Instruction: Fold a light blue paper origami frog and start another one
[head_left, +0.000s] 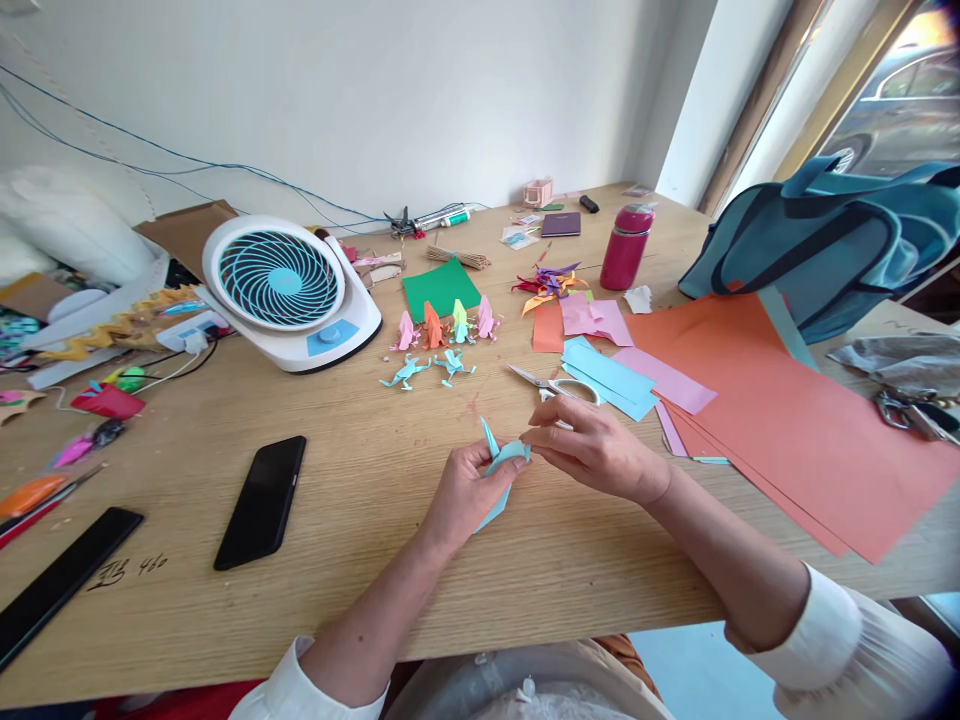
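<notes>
A light blue piece of folded paper (511,455) is between my two hands, above the front middle of the table. My left hand (469,490) is closed on it, thumb on top, with a narrow pointed fold sticking up and a flat part hanging below. The fingers of my right hand (589,445) pinch the paper's right edge. Just beyond my right hand lie white-handled scissors (566,388). Past my hands, two light blue folded paper figures (407,372) lie on the table, with several upright pink, orange and green-blue ones (433,326) behind them.
Light blue paper strips (611,378) and large orange sheets (787,430) lie to the right, near a blue bag (810,245). A red bottle (627,248) stands at the back. On the left are a white fan (322,345) and a black phone (261,503).
</notes>
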